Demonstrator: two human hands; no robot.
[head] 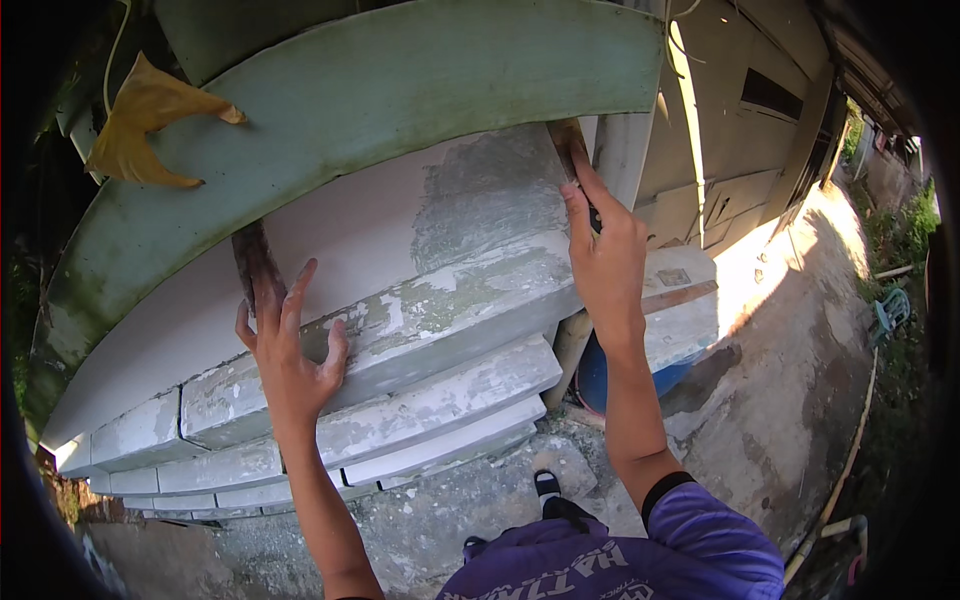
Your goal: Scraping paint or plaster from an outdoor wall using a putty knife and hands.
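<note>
My left hand (292, 349) has its fingers spread, and their tips rest against a dark brown upright strip (251, 259), likely wood. The thumb stands apart over a stepped ledge (450, 307) with flaking white paint. My right hand (611, 259) is closed around a narrow tool with a dark handle (596, 220), mostly hidden by the fingers. Its index finger points up along a second brown strip (566, 142); whether that belongs to the tool I cannot tell. Between my hands lies a smooth white panel (337, 229) with a rough grey patch (491, 195) at its right end.
A curved green-stained overhang (420, 82) juts above the panel, with a dry yellow leaf (146, 124) hanging at its left. Lower right, a board (679, 300) lies over a blue tub (671, 375). A pale pole (844, 480) edges the concrete ground (780, 360).
</note>
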